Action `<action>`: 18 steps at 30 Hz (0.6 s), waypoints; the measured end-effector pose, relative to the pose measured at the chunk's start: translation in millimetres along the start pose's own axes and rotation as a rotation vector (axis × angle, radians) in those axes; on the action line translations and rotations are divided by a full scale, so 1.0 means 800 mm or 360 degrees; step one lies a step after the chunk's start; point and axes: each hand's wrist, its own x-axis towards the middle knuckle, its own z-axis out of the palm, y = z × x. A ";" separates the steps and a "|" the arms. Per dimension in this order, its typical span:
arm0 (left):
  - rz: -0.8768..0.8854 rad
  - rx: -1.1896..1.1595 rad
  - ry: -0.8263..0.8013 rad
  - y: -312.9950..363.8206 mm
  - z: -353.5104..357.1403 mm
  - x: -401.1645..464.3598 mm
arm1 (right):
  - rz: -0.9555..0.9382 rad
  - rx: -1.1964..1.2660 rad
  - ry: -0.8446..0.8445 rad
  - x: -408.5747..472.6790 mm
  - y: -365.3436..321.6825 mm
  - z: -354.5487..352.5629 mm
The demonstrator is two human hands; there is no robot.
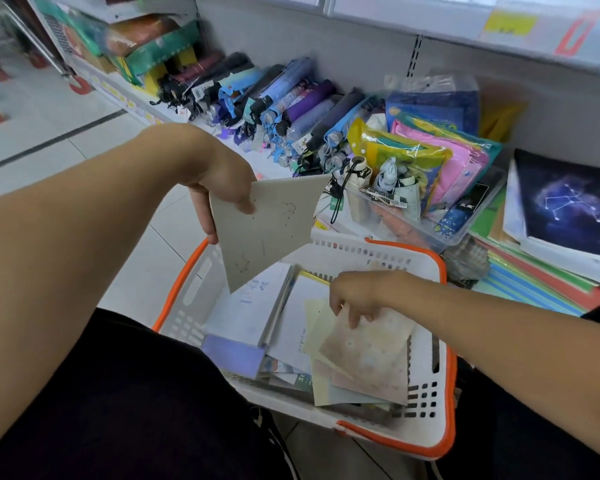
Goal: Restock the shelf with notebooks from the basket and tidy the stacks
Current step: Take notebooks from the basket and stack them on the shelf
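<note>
Pinched between thumb and fingers of the left hand point(219, 188), a grey notebook point(267, 230) is held tilted above the white, orange-rimmed basket point(426, 410); a pale patterned notebook point(368, 355) is gripped at its corner by the right hand point(354, 296) inside the basket, where loose notebooks point(250, 313) are heaped; a clear bin point(461, 230) on the shelf point(284, 168) is filled with folded umbrellas point(388, 178); a starry notebook point(565, 202) is stacked on the shelf at the right.
</note>
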 end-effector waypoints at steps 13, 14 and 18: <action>0.0883 -0.0889 0.0136 0.045 -0.017 -0.043 | -0.0274 -0.0115 0.1331 -0.207 -0.066 -0.275; 0.0922 -0.0964 0.0121 0.050 -0.018 -0.044 | -0.0267 -0.0088 0.1297 -0.211 -0.062 -0.272; 0.0923 -0.1244 0.0074 0.059 -0.021 -0.042 | -0.0280 0.0023 0.1521 -0.211 -0.041 -0.252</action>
